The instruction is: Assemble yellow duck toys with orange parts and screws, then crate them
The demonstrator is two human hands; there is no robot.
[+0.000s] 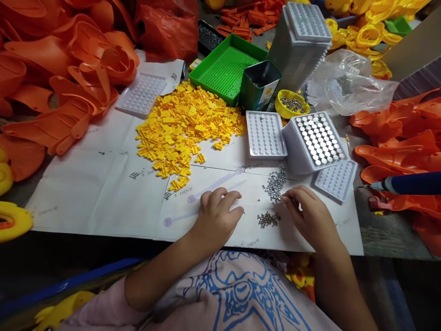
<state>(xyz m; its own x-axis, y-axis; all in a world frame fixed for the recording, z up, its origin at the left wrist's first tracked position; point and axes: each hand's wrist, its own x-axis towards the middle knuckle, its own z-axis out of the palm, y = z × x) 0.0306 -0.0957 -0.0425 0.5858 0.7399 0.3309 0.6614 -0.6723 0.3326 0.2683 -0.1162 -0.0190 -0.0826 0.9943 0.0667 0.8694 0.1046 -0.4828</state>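
Observation:
My left hand [220,214] rests over the white paper sheet [103,202], fingers bent and apart from the thumb, with nothing visible in it. It lies beside two thin lilac strips with round ends [215,184]. My right hand [310,216] has its thumb and index finger pinched together at the right edge of a pile of small silver metal parts [274,185]; anything between those fingertips is too small to make out. Between the hands, nearer my body, is a smaller pile of brownish metal pieces [268,219]. Yellow plastic parts [193,124] lie heaped beyond my left hand.
Behind stand a green tray [225,62], a dark green box [260,85], a yellow bowl of screws [292,103] and stacked white trays [299,46]. A tray of round silver discs [319,138] is at right. Orange pieces [69,69] crowd both sides; a blue screwdriver [409,183] juts in.

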